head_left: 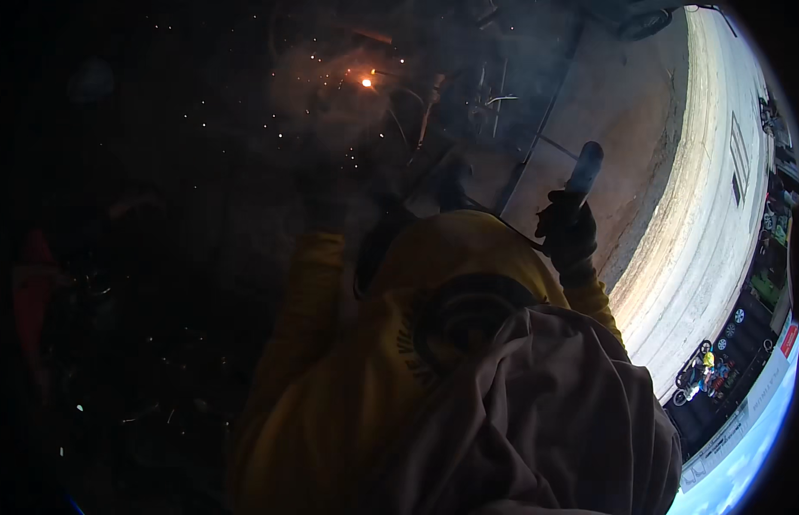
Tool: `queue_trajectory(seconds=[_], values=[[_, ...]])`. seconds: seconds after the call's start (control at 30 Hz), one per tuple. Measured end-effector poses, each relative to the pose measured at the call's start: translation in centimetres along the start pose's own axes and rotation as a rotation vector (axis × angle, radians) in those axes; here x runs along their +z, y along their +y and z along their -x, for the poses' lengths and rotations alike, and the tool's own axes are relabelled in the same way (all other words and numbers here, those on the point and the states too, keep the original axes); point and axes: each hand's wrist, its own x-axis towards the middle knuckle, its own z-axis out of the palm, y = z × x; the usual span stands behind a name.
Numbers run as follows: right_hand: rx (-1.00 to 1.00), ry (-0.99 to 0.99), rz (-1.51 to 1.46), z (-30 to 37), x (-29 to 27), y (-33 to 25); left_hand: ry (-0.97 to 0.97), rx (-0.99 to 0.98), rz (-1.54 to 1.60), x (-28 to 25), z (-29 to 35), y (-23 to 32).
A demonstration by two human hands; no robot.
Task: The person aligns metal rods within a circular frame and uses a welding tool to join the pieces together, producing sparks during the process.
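My right hand, in a dark glove, is closed round a dark, thick-barrelled welding electrode holder. From the holder a thin rod runs up and left into the dark. A small orange-white glow with scattered sparks and smoke burns at upper centre, well ahead of my hands. My left arm, in a yellow sleeve, reaches forward below the glow. Its hand is almost lost in shadow, and its fingers cannot be made out.
Dim metal rods stand right of the glow. A straight dark edge borders brown ground. Beyond it a pale road curves down the right side, with a parked motorcycle at lower right. Deep shadow hides the left.
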Motion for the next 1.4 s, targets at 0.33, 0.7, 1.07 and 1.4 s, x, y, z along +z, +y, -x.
queue_trajectory(seconds=[0.33,0.7,1.07,1.4], values=[[-0.074,0.014,0.162,-0.3,0.1,0.9,-0.004,0.023,-0.03,-0.9,0.5,-0.1],[-0.173,-0.044,0.369,2.0,1.9,1.2,-0.003,0.175,-0.076,-1.4,0.2,-1.1],[-0.096,-0.033,0.089,1.1,1.1,0.6,0.103,0.08,-0.01,0.1,0.1,-0.1],[-0.223,-0.058,0.15,0.7,1.2,-0.3,0.045,0.007,0.025,-0.3,0.2,0.9]])
